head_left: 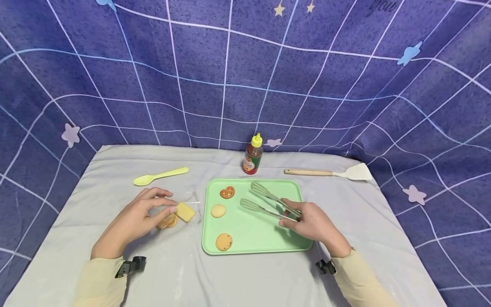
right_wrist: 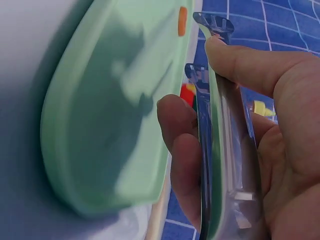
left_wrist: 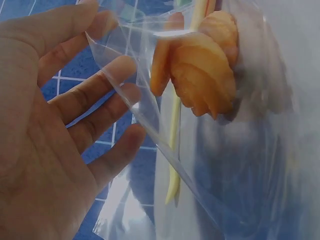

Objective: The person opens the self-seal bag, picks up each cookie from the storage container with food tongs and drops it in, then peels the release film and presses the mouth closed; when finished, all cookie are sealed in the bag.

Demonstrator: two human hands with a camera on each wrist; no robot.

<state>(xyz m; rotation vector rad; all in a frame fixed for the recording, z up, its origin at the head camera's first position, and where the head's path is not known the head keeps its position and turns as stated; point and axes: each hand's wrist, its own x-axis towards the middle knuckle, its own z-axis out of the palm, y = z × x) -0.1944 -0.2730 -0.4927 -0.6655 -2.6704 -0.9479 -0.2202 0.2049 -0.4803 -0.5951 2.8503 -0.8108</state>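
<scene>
My left hand [head_left: 140, 215] pinches the edge of a clear plastic bag [left_wrist: 165, 135] between thumb and index finger, its other fingers spread along the film. Inside or behind the film are a rectangular yellow biscuit [head_left: 185, 212] and orange-brown ridged pieces [left_wrist: 202, 72]. My right hand [head_left: 312, 219] grips metal tongs [head_left: 268, 207] over a light green tray [head_left: 261, 238]; the tongs' slotted tips are apart with nothing between them. A pretzel [head_left: 227, 192], a round plain biscuit [head_left: 218, 210] and a chocolate-chip cookie [head_left: 224, 242] lie along the tray's left side.
A sauce bottle [head_left: 252, 155] with a yellow cap stands behind the tray. A yellow spoon [head_left: 161, 176] lies at the back left, and a wooden-handled white spatula [head_left: 330, 172] at the back right. A blue gridded curtain [head_left: 215, 76] hangs behind the cloth-covered table [head_left: 168, 277].
</scene>
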